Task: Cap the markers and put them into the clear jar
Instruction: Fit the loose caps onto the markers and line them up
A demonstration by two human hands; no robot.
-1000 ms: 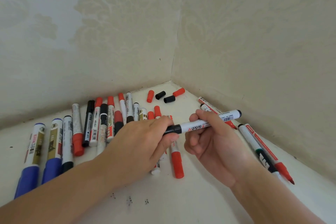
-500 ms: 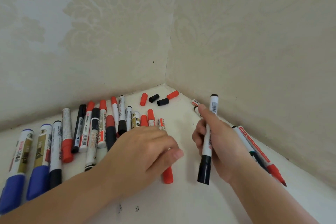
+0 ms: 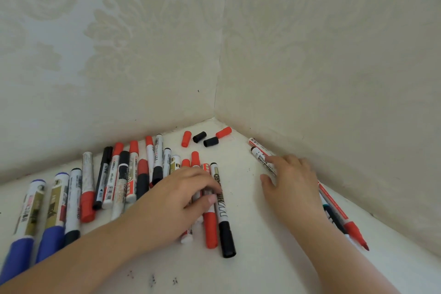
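My left hand lies palm-down over the middle of the marker row, its fingers curled onto a marker barrel beneath the fingertips; I cannot tell whether they pinch it or only press it. Just beside those fingertips lies a capped black marker, touching a red-capped marker. My right hand rests with fingers loosely spread, fingertips touching the white markers that lie along the right wall. Past its wrist an uncapped red marker lies along the same wall. To the left, capped markers lie in a row, ending in two blue-capped markers. Four loose caps, two red and two black, sit in the corner of the white table.
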